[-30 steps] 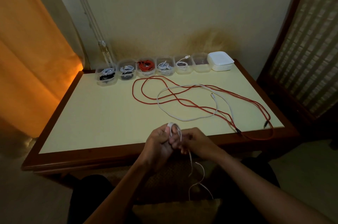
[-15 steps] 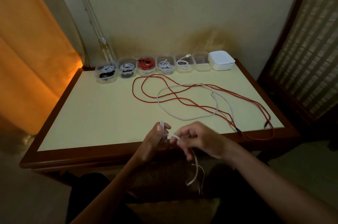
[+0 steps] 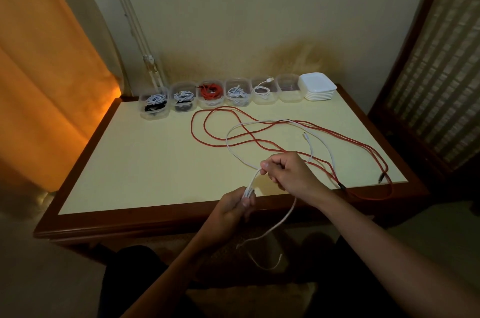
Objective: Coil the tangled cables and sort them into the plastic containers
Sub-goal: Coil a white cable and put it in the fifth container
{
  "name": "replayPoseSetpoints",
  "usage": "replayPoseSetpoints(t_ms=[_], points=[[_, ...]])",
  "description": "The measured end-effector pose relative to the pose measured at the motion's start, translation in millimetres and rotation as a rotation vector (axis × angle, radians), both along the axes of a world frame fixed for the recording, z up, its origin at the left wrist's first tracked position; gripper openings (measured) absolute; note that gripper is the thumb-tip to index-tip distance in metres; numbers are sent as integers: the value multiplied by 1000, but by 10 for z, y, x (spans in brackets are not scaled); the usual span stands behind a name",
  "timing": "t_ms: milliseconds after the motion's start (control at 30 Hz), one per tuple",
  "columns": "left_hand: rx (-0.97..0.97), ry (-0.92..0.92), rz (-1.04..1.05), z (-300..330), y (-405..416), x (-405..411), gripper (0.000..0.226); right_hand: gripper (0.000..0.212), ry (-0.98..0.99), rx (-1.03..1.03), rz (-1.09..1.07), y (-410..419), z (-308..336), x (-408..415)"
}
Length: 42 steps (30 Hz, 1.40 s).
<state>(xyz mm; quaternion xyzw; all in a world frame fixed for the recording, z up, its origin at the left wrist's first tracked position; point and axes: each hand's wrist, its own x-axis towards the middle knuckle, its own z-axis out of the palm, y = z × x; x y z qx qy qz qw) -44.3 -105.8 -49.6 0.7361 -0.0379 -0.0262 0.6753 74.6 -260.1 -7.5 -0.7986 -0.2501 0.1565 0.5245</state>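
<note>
White cable ran taut between both hands, long axis rising from the left hand at the table edge up-right to the right hand. Both pinched it, fingers curled. Its loose loop lay beyond the right hand, the nearer one for drawing slack.

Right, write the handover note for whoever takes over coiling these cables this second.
Left hand pinches the gathered loops of the white cable; right hand grips the same cable farther along, and its tail hangs below the table edge.
Done: five containers at the back hold coiled cables.
Left: finish this coil, then coil the loose red cable and the second white cable tangled with it on the table. One container looks empty; the lid stack sits beside it.
</note>
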Motion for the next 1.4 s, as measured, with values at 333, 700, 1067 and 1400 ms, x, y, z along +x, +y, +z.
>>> replayPoseSetpoints(t_ms=[333,700,1067,1400], points=[[-629,-57,78,514,69,192,51,33,171,-114,337,-33,-283,-208],[-127,44,109,81,186,236,62,19,196,12,586,-121,328,-223],[-90,60,-83,175,42,75,25,15,130,96,104,-93,92,-49],[-495,61,-101,325,10,95,26,19,148,148,215,-82,-107,-80]])
